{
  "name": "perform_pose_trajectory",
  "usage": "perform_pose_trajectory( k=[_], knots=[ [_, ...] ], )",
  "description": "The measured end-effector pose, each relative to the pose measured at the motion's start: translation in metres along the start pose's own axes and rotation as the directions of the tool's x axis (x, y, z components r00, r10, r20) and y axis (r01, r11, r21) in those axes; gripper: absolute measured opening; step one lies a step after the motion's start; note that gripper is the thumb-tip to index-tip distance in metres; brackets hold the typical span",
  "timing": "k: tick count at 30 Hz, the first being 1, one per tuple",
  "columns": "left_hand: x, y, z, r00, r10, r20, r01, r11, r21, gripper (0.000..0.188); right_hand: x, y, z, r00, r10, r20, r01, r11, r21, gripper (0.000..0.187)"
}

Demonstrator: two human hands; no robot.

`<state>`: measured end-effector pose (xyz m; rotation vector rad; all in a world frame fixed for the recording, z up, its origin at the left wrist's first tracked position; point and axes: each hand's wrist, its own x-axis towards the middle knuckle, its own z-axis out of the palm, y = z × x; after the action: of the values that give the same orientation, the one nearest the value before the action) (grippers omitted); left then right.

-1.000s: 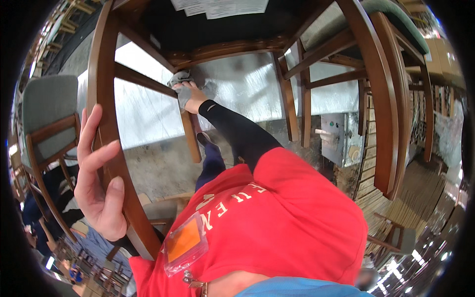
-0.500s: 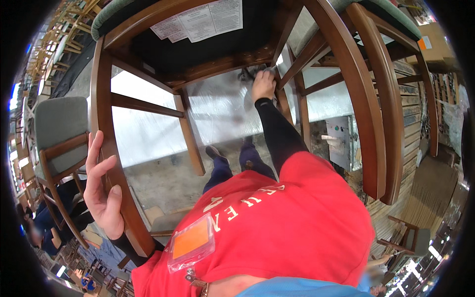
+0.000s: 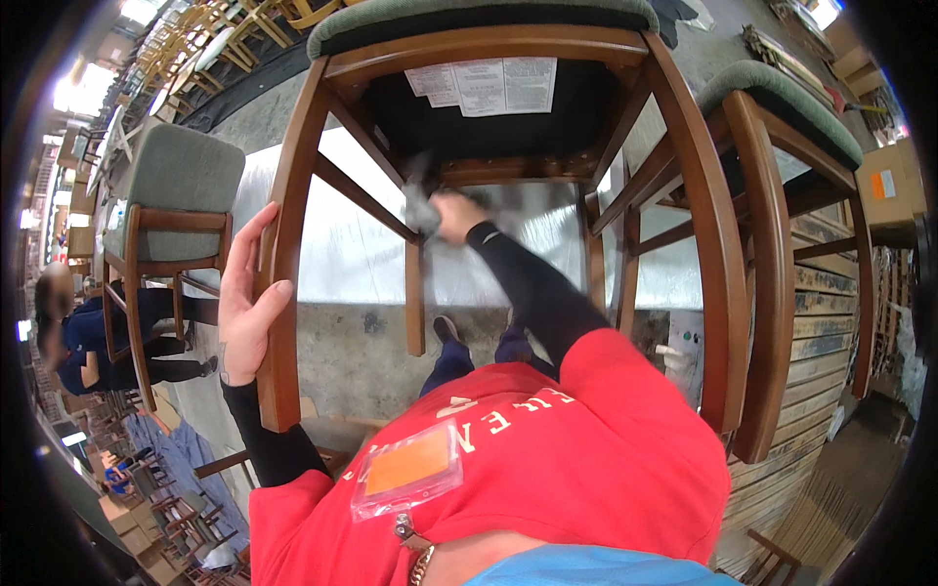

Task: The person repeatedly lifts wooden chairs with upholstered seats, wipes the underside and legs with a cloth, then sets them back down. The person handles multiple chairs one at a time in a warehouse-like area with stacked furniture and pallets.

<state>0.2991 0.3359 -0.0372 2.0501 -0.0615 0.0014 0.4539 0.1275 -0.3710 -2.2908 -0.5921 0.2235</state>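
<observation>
A wooden chair (image 3: 489, 61) with a green-grey padded seat stands tipped in front of me, its dark underside and a white printed label (image 3: 503, 86) showing. My left hand (image 3: 246, 308) is against its left front leg (image 3: 283, 322), thumb across the face and fingers along the outer edge. Beneath the seat, my right hand (image 3: 455, 217) is closed on a grey, rag-like cloth (image 3: 422, 209), smeared by motion. The cloth is beside the top of the rear left leg (image 3: 414, 293).
A second wooden chair (image 3: 762, 264) stands close on the right, and a grey-backed chair (image 3: 181, 186) at the left. Shiny silvery sheeting (image 3: 342, 234) covers a surface beyond the legs. Wooden slats (image 3: 816, 322) and a cardboard box (image 3: 891, 186) lie right. A person (image 3: 93, 342) is far left.
My right hand has moved left with the cloth, from the rear right corner to the rear left leg. My left hand has closed in on the front leg. The view has shifted.
</observation>
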Motion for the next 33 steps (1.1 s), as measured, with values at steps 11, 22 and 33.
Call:
perform_pose_trajectory(
  k=[11, 22, 33],
  knots=[
    [0.003, 0.013, -0.001, 0.985, 0.042, 0.167, 0.018, 0.940, -0.341, 0.080, -0.026, 0.061, -0.056, 0.610, 0.422, -0.671, -0.554, 0.832, 0.019, 0.026],
    [0.013, -0.020, -0.014, 0.953, 0.130, 0.273, -0.016, 0.923, -0.385, 0.066, -0.111, -0.033, 0.006, 0.923, 0.285, -0.259, -0.286, 0.958, 0.038, 0.057],
    [0.046, -0.064, -0.030, 0.982, 0.093, 0.162, -0.034, 0.941, -0.336, 0.046, -0.631, -0.046, 0.107, -0.246, 0.968, -0.040, -0.902, -0.214, 0.375, 0.030]
  ],
)
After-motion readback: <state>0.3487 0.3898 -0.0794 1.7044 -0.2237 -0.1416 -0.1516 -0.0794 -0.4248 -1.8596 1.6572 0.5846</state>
